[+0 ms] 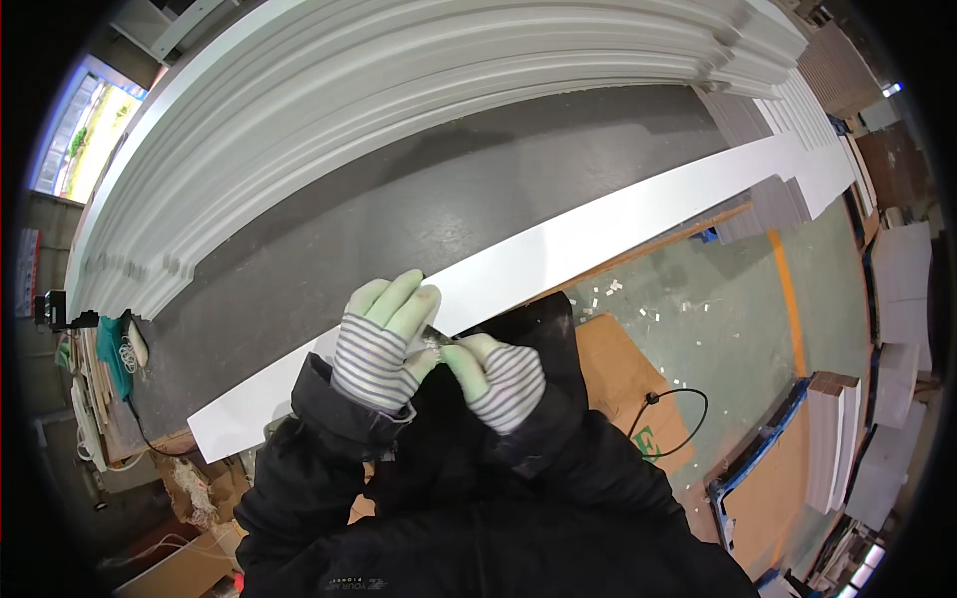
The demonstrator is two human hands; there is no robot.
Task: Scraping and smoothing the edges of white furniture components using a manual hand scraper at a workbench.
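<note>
A long white board (558, 254) lies slantwise along the near side of a dark grey worktable. My left hand (379, 339), in a striped work glove with pale green fingers, lies across the board. Its fingers reach toward the far edge, and the thumb is at the near edge. Close beside that thumb, my right hand (493, 374), gloved alike, is closed with thumb and finger pinched at the near edge. A small dark, thin, blade-like tool (433, 336) shows at its fingertips, mostly hidden. Small white bits lie between the two hands.
Stacked long white mouldings (399, 90) line the back of the worktable (429, 204). A teal cloth or tool (115, 354) with a cord is at the left end. On the floor at right are cardboard (623, 369), white scraps, a black cable loop (705, 409) and a cart carrying panels (832, 439).
</note>
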